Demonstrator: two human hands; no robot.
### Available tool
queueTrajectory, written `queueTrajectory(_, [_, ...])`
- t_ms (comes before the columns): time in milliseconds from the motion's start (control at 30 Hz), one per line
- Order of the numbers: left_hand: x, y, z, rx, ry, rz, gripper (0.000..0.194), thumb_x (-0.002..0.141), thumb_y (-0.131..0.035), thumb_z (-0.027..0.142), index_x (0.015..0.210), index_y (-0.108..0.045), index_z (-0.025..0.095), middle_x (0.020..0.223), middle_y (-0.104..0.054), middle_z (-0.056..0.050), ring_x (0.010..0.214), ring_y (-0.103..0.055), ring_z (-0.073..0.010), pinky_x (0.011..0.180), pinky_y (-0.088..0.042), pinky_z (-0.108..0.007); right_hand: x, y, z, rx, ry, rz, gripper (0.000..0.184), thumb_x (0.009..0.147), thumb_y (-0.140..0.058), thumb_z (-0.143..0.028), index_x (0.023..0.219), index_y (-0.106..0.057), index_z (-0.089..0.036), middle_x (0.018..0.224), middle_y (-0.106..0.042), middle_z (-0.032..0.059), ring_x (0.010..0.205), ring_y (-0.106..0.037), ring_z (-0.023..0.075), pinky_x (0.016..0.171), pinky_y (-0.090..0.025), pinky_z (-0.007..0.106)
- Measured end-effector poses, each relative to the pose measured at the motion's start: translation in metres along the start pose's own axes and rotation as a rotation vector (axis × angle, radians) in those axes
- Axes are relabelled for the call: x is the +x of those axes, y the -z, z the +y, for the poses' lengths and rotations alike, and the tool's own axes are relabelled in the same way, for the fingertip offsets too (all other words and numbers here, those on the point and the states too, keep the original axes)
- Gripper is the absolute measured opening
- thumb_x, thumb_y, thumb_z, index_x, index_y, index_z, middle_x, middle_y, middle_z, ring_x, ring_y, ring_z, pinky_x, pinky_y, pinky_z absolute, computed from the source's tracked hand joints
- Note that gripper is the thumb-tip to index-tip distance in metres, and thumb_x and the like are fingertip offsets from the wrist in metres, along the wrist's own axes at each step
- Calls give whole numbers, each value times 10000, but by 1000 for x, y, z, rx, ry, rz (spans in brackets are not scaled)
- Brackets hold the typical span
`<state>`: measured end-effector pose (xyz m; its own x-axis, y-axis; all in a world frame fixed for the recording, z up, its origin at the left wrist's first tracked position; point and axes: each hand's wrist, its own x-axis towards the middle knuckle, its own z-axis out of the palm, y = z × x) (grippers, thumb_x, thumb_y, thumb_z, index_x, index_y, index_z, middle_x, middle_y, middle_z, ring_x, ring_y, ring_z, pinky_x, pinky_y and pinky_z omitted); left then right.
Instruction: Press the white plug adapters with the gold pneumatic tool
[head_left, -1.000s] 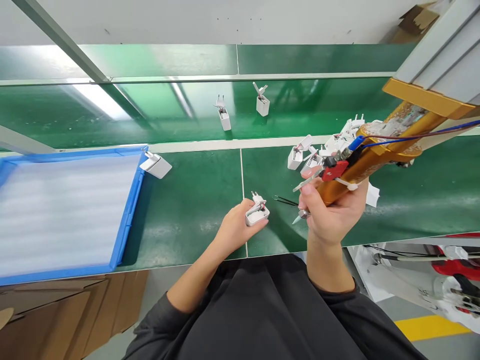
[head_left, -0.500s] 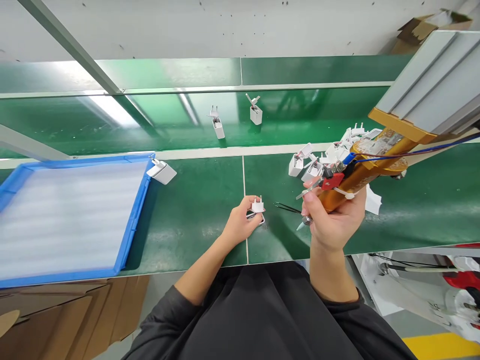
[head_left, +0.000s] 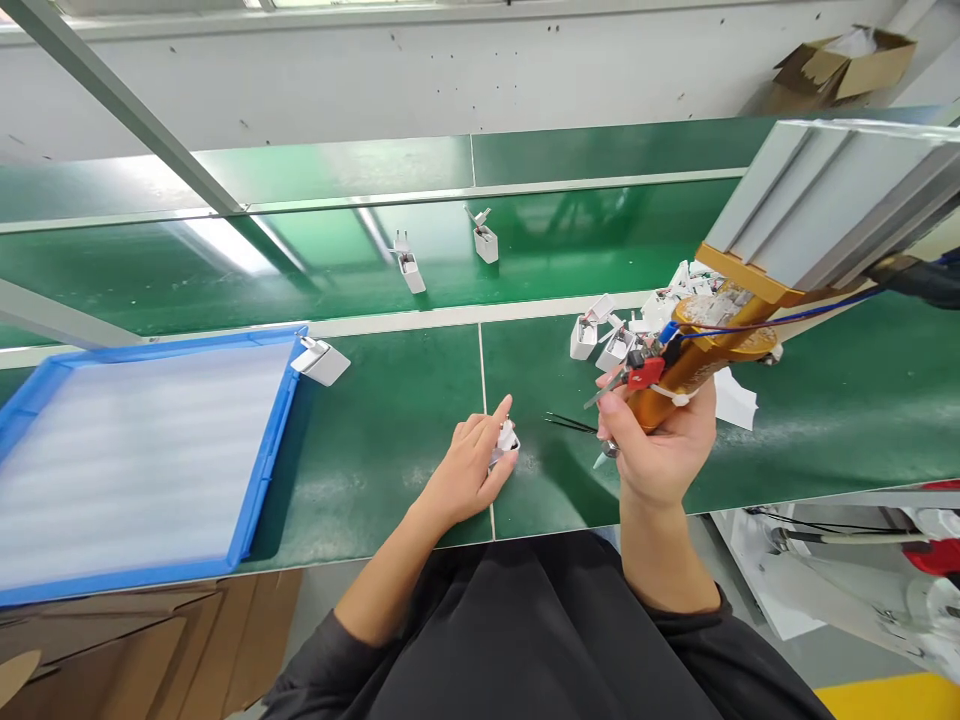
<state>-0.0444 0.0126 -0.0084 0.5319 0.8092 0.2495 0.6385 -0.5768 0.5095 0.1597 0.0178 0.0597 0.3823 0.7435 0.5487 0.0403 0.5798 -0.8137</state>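
My left hand (head_left: pixel 471 468) is around a small white plug charger (head_left: pixel 508 440) on the green bench, thumb along the near side and index finger stretched past it. The charger's plug cap sits over its open housing; the fingers partly hide it. My right hand (head_left: pixel 664 450) is wrapped round a gold-coloured dispensing gun (head_left: pixel 686 375), thumb by its metal lever. The gun's pale green nozzle tip (head_left: pixel 600 460) points down to the left. Two thin black prongs (head_left: pixel 570 422) stick out beside my right hand; I cannot tell what they belong to.
A pile of open white chargers (head_left: pixel 679 290) lies behind the gun. Two more chargers (head_left: pixel 410 272) stand on the raised back ledge. Another charger (head_left: pixel 321 361) leans on the rim of a blue tray (head_left: pixel 259 470) lined with white foam. White paper (head_left: pixel 735 400) lies right of my right hand.
The plug cap, earlier tilted at the housing's far side, has come over onto the housing. My left index finger has stretched out. My right hand keeps its grip; the view has tilted up.
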Motion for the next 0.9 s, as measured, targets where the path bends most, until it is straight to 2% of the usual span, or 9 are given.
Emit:
queueTrajectory(100, [-4,0,2,13,12,35,476,1030,-387,231,1503,-336,210,1182,-689,-90,1064,-600,-238,943,-501,-409,0,1,1,16,2,3,344,794,-736,-167,1068,-562,-282,667,-642,-69,447,-542,105,455,-498,262])
queueTrajectory(200, [-6,-8,1,6,45,117,296,1018,-472,276,1307,-502,219,1104,-705,-74,985,-649,-212,848,-537,-337,0,2,2,28,-1,12,343,789,-738,-159,1060,-568,-281,629,-618,-83,459,-551,111,448,-485,251])
queueTrajectory(333, [-5,-20,-3,21,75,194,210,996,-540,344,1162,-531,215,975,-707,-47,825,-678,-178,743,-542,-285,0,3,3,15,-11,27,353,775,-750,-155,1066,-588,-272,689,-660,-57,531,-606,128,474,-500,254])
queueTrajectory(433, [-5,-24,-3,116,90,134,213,999,-528,368,1144,-530,211,960,-711,-47,825,-676,-191,717,-530,-287,0,4,4,7,-12,37,358,767,-754,-151,1063,-587,-263,658,-645,-69,543,-618,132,492,-512,257])
queueTrajectory(567, [-8,-22,-2,308,112,-26,336,982,-546,366,1262,-500,187,982,-711,-71,829,-660,-228,694,-502,-318,-1,6,2,18,-65,53,316,762,-761,-161,1006,-576,-239,703,-680,-55,488,-594,112,459,-494,253])
queueTrajectory(633, [-7,-15,-7,345,103,-43,351,977,-547,362,1268,-509,170,1038,-708,-100,865,-655,-248,726,-495,-347,-2,7,0,19,-103,90,319,739,-784,-174,970,-570,-223,731,-695,-37,493,-607,116,435,-477,245])
queueTrajectory(700, [-3,-1,-22,385,159,40,334,972,-547,378,1224,-550,159,1074,-702,-131,907,-649,-275,786,-486,-391,-3,8,-1,24,-132,124,335,707,-810,-170,933,-565,-208,717,-692,-28,540,-645,141,417,-462,235])
queueTrajectory(800, [2,33,-63,494,308,222,334,960,-558,384,1193,-595,147,1128,-689,-177,1060,-619,-335,973,-421,-494,-2,10,1,45,-168,154,356,677,-835,-156,928,-584,-182,722,-703,-10,503,-617,130,390,-447,234])
queueTrajectory(900, [0,69,-108,609,411,281,357,940,-577,354,1224,-595,139,1172,-679,-195,1203,-558,-381,1110,-288,-576,-2,12,2,52,-183,150,340,674,-839,-158,918,-603,-171,740,-715,3,443,-567,102,372,-435,236])
